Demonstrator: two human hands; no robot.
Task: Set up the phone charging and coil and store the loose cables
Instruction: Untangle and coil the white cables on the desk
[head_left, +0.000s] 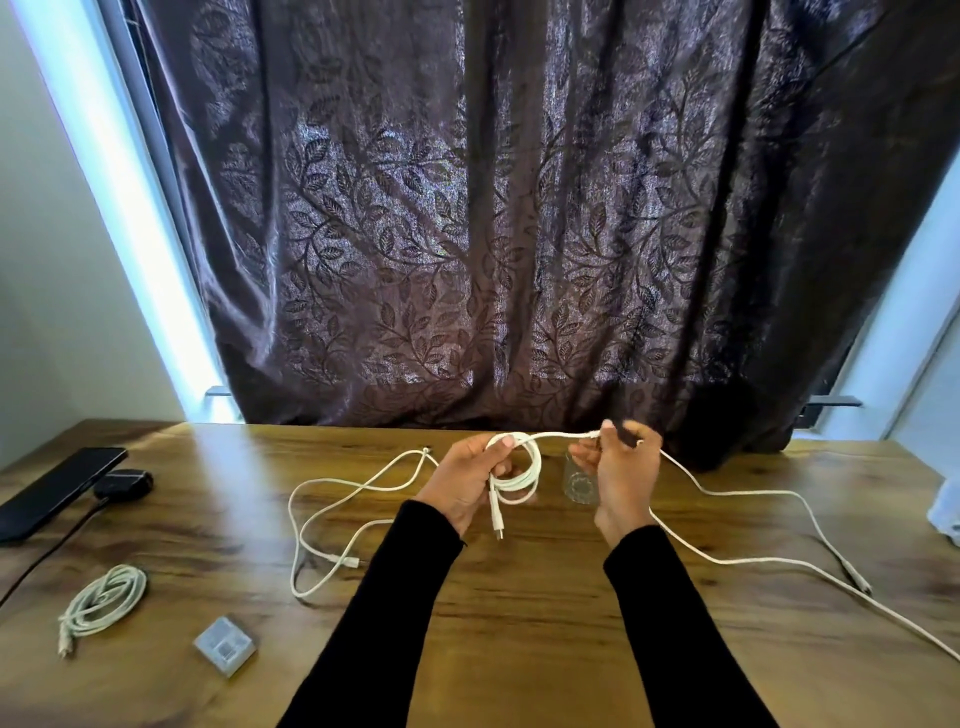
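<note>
**Coiling the white cable, loop by loop**

Nearest to where I stood, two black sleeves (405, 597) reached out over the wooden table (519, 649). The left hand (467, 483) was closed around a small coil (517, 475) of white cable, several loops gathered in the palm, with the plug end (497, 525) dangling below the fingers. The right hand (618, 478) was pinched shut on the same cable just beside the coil, a short taut run bridging the two hands. From that pinch the free length (753, 558) trailed away to the person's right, its long axis running rightward and down across the table toward the near right edge. So the slack to be taken up lay on the right hand's side; I judged the next loop would call for that hand to slide outward along it and carry the cable back to the left.

Another loose white cable (332, 519) sprawled uncoiled to the left of the hands. Further left lay a finished coil (104, 597), a small grey box (225, 647), and a dark phone (57, 493) beside a black charger (124, 483). A clear glass (579, 480) stood just behind the hands. Beyond the table hung a dark leaf-patterned curtain (519, 234), daylight showing at both edges.
</note>
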